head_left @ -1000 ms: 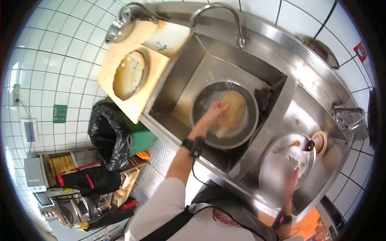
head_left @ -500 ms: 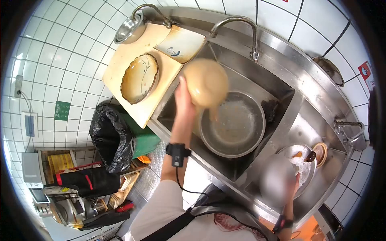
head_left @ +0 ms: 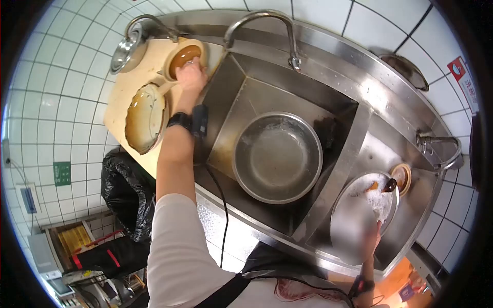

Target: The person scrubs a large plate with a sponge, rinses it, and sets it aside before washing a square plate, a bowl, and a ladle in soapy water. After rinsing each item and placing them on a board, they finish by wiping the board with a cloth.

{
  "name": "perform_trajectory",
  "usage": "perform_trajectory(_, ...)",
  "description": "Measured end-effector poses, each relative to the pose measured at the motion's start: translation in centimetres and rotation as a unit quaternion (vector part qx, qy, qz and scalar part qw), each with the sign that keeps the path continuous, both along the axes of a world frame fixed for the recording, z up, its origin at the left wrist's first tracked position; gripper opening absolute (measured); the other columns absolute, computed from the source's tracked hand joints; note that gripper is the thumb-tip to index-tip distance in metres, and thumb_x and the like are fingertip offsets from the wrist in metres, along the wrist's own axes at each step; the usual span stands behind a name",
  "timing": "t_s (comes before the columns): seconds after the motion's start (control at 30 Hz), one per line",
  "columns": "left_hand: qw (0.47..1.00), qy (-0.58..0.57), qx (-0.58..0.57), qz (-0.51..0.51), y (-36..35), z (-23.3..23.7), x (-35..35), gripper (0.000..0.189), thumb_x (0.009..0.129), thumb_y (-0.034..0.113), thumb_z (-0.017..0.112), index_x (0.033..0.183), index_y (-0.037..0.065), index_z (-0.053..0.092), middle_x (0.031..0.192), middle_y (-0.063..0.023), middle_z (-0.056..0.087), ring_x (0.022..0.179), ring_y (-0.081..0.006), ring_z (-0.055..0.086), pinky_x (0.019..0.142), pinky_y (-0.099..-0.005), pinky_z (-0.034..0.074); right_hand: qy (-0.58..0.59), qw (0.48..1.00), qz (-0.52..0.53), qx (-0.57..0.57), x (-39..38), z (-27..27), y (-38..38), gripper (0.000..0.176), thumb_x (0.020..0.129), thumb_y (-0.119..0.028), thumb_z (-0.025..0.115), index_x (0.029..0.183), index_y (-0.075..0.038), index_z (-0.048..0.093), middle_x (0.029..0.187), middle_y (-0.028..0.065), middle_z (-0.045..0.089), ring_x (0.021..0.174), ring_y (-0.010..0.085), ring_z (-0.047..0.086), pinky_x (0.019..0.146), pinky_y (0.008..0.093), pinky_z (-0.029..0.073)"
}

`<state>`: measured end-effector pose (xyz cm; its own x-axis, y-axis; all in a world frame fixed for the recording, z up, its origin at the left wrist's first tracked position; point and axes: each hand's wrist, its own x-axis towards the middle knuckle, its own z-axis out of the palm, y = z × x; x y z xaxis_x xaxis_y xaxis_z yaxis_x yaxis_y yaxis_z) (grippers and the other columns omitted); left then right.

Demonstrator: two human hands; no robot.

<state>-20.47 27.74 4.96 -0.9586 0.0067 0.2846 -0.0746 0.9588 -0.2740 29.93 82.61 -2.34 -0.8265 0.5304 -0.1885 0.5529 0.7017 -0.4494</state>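
Observation:
My left hand [head_left: 191, 75] reaches across to the wooden board [head_left: 120, 92] left of the sink and grips the rim of a tan bowl [head_left: 181, 57], which rests upright at the board's far end. An oval brown-glazed plate [head_left: 145, 117] lies on the board just beside my wrist. My right hand [head_left: 374, 233], low on the right, holds the edge of a blurred round grey plate [head_left: 352, 220] over the right sink. A large steel basin [head_left: 277, 156] with water in it sits in the left sink.
A small steel bowl [head_left: 126, 49] stands at the board's far corner. A curved faucet [head_left: 259, 18] arches over the left sink, another faucet [head_left: 436, 145] over the right. The right sink holds a soapy basin [head_left: 384, 197] and a small brown dish [head_left: 402, 177]. A black-bagged bin [head_left: 123, 192] stands below the board.
My left hand lifted the tan bowl out of the steel basin, carried it left over the sink edge, and set it upright on the board. My right hand stayed with the grey plate.

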Motion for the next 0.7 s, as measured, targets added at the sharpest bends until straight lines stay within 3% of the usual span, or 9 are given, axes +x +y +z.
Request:
perform_trajectory(0.17,0.999,-0.004,-0.047,0.007,0.1,-1.1,-0.8,0.029,0.076,0.031,0.056,0.100,0.014,0.052,0.081,-0.0045,0.062,0.085,-0.0189,0.059,0.077,-0.0402,0.035,0.007,1.000,0.003,-0.007,-0.3,0.7,-0.3,0.045,0.071,-0.007,0.056,0.114,-0.004,0.043,0.092,0.0208,0.059,0.085,0.0394,0.057,0.068,0.0414,0.045)
perform_trajectory(0.33,0.996,-0.022,-0.011,0.090,1.4,-1.7,-1.1,0.029,0.078,0.032,0.056,0.101,0.016,0.048,0.105,-0.0070,0.056,0.106,-0.0218,0.048,0.082,-0.0490,0.032,-0.019,0.999,-0.004,-0.031,0.3,-0.3,0.3,0.047,0.071,-0.006,0.057,0.115,-0.003,0.043,0.095,0.0219,0.058,0.087,0.0395,0.057,0.070,0.0410,0.045)
perform_trajectory(0.43,0.987,-0.004,-0.100,0.124,3.6,0.3,0.9,0.055,0.077,0.038,0.056,0.124,0.018,0.037,0.116,-0.0110,0.051,0.111,-0.0282,0.044,0.093,-0.0572,0.025,-0.049,0.998,0.031,0.008,2.4,-3.4,3.0,0.055,0.069,-0.010,0.060,0.120,0.000,0.042,0.098,0.0225,0.057,0.089,0.0387,0.056,0.072,0.0417,0.045)
perform_trajectory(0.47,0.987,0.067,-0.146,0.019,3.4,0.6,2.5,0.067,0.077,0.041,0.055,0.131,0.010,0.030,0.120,-0.0145,0.048,0.112,-0.0311,0.042,0.088,-0.0597,0.029,-0.131,0.990,-0.008,-0.046,0.2,-0.9,2.2,0.056,0.068,-0.011,0.061,0.120,-0.001,0.042,0.100,0.0216,0.057,0.090,0.0376,0.056,0.074,0.0417,0.044)
perform_trajectory(0.5,0.999,0.014,-0.017,0.024,4.6,1.6,3.0,0.066,0.077,0.036,0.058,0.127,0.001,0.033,0.118,-0.0188,0.048,0.110,-0.0329,0.045,0.086,-0.0538,0.036,-0.176,0.984,-0.022,-0.016,-0.6,-0.3,2.3,0.057,0.068,-0.013,0.062,0.121,-0.003,0.042,0.102,0.0211,0.056,0.091,0.0374,0.055,0.076,0.0419,0.044)
perform_trajectory(0.57,0.963,0.138,0.159,-0.167,7.8,2.5,6.9,0.047,0.076,0.017,0.062,0.116,-0.001,0.045,0.108,-0.0216,0.054,0.099,-0.0337,0.053,0.086,-0.0354,0.041,-0.196,0.979,-0.054,0.018,0.9,-3.8,5.3,0.059,0.069,-0.016,0.062,0.123,-0.011,0.040,0.104,0.0212,0.056,0.093,0.0377,0.054,0.078,0.0442,0.043)
perform_trajectory(0.6,0.939,0.094,0.308,-0.118,12.3,4.2,10.9,0.036,0.079,0.015,0.059,0.110,-0.001,0.050,0.100,-0.0175,0.058,0.089,-0.0287,0.058,0.080,-0.0336,0.045,-0.191,0.978,-0.081,0.011,0.1,-3.7,5.8,0.059,0.069,-0.016,0.062,0.123,-0.011,0.039,0.105,0.0202,0.055,0.093,0.0378,0.054,0.079,0.0443,0.043)
perform_trajectory(0.67,0.820,0.028,0.538,-0.192,19.2,4.2,17.5,0.018,0.085,0.011,0.053,0.099,0.001,0.056,0.086,-0.0092,0.060,0.078,-0.0146,0.056,0.072,-0.0282,0.046,-0.172,0.981,-0.077,0.038,0.6,-7.3,8.6,0.055,0.070,-0.022,0.061,0.120,-0.011,0.041,0.108,0.0216,0.052,0.092,0.0393,0.054,0.077,0.0451,0.044)
perform_trajectory(0.7,0.830,-0.046,0.494,-0.253,21.9,3.8,21.0,0.016,0.085,0.011,0.052,0.096,0.001,0.057,0.085,-0.0081,0.060,0.081,-0.0139,0.057,0.073,-0.0272,0.046,-0.190,0.977,-0.079,0.047,0.2,-8.1,8.9,0.054,0.070,-0.025,0.061,0.120,-0.012,0.042,0.108,0.0224,0.051,0.092,0.0396,0.054,0.076,0.0451,0.045)
